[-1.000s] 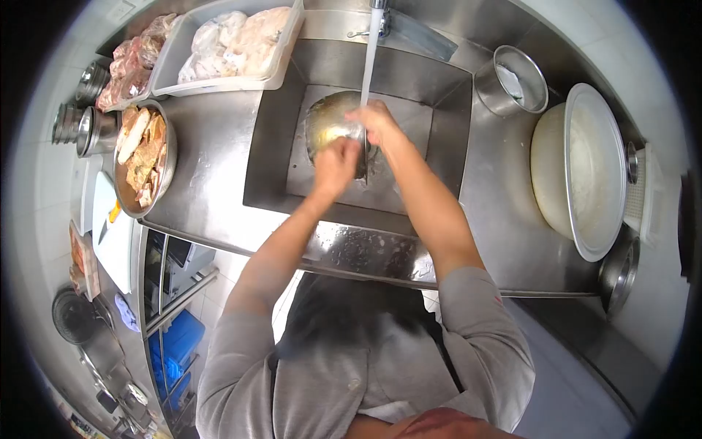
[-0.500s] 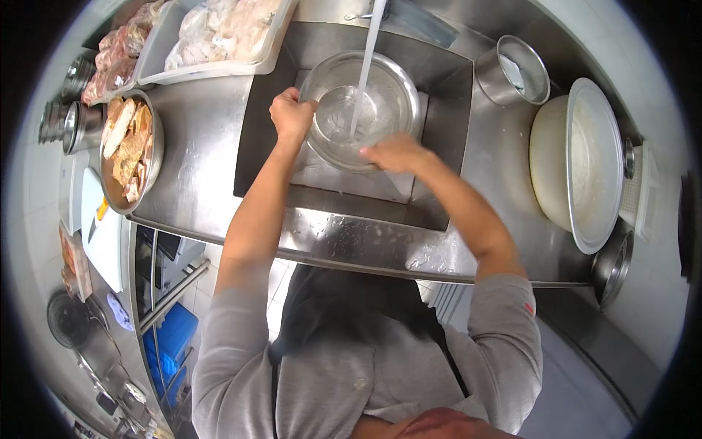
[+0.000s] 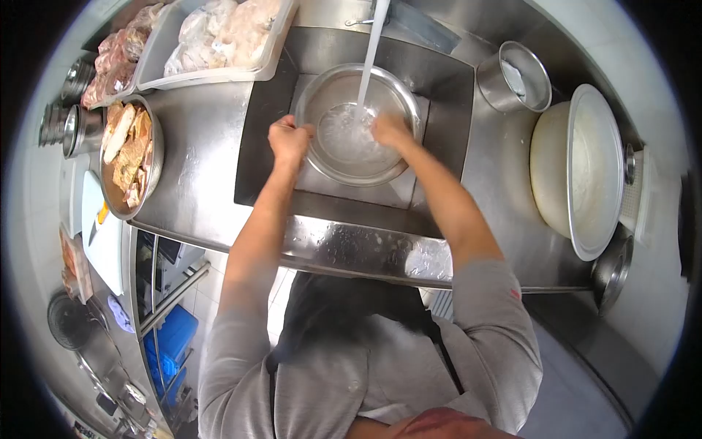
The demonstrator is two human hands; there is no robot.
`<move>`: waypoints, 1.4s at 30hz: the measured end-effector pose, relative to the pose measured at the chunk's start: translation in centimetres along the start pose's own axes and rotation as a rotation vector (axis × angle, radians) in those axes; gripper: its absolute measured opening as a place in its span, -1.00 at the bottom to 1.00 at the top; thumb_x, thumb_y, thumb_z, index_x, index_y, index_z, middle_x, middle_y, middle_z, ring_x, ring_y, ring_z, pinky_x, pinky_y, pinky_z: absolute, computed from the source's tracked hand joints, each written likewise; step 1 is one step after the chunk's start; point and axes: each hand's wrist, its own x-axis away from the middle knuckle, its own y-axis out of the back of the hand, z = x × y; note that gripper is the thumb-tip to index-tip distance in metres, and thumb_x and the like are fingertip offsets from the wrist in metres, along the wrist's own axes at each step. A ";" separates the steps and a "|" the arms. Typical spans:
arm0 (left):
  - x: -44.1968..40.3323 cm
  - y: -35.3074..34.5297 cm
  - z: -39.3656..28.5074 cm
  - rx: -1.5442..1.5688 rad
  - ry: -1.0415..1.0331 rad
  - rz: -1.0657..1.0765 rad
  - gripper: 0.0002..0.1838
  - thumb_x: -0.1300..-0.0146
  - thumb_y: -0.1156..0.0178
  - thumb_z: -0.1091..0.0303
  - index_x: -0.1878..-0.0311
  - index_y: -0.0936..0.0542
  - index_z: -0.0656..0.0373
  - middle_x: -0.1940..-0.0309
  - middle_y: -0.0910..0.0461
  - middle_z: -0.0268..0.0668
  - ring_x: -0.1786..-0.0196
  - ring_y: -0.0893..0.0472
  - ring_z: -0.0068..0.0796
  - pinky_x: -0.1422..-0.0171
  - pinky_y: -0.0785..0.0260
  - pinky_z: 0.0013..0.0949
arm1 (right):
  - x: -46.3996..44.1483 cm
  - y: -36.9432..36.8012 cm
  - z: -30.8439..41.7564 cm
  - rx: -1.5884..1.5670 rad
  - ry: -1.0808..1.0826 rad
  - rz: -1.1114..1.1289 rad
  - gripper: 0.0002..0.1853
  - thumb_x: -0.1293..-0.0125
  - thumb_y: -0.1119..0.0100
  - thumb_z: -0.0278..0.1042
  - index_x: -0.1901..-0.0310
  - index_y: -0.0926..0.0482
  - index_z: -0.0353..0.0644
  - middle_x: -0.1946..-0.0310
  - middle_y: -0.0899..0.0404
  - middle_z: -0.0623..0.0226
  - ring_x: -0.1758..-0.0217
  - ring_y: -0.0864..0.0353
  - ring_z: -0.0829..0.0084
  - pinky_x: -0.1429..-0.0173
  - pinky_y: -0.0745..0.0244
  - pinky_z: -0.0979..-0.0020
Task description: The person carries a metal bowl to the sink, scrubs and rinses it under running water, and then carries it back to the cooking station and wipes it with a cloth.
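A round metal bowl sits in the sink under a running stream of water. Water splashes and ripples over the bowl's bottom. My left hand is closed around the bowl's left rim. Inside the bowl, near its right side, is my right hand. Motion smears its fingers, so whether they hold anything does not show.
Left of the sink stand a bowl of meat pieces and a white tub of bagged meat. On the right are a metal pot and a large basin tipped on its side. Water drops wet the counter's front edge.
My right hand has moved from the bowl's lower right rim to inside the bowl. The bowl appears slightly lower in view, and its water is more stirred. My left hand keeps its grip.
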 end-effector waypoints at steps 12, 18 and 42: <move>7.6 -4.3 -4.5 -0.421 -0.295 0.234 -0.57 -0.34 -0.05 0.03 0.19 -0.60 0.28 0.26 -0.62 0.15 0.15 -0.60 0.23 0.04 -0.41 0.13 | 1.4 -0.5 4.9 -1.228 -0.300 -0.297 -0.76 -0.27 -0.02 -0.50 0.08 -0.55 -0.39 0.16 -0.58 0.06 0.09 -0.56 0.22 0.07 -0.47 0.19; -0.1 -8.4 -11.1 -0.652 -0.233 0.339 -0.54 -0.18 -0.20 0.16 0.04 -0.51 0.41 0.16 -0.62 0.23 0.03 -0.62 0.20 -0.11 -0.46 -0.01 | 9.4 -3.5 3.3 -0.899 -0.048 -0.196 -0.10 -0.43 0.29 0.39 -0.26 -0.38 -0.49 -0.29 -0.40 -0.03 -0.35 -0.33 0.20 -0.40 -0.16 0.27; -6.7 -9.0 -15.4 0.855 0.135 0.323 -0.58 -0.39 -0.06 0.22 -0.16 -0.42 0.33 0.03 -0.50 -0.13 -0.08 -0.49 -0.22 -0.21 -0.36 -0.17 | 14.3 -1.1 6.0 0.150 0.359 -0.521 -0.64 -0.35 -0.14 -0.09 0.50 -0.51 -0.19 0.59 -0.55 0.02 0.48 -0.56 -0.09 0.36 -0.43 0.03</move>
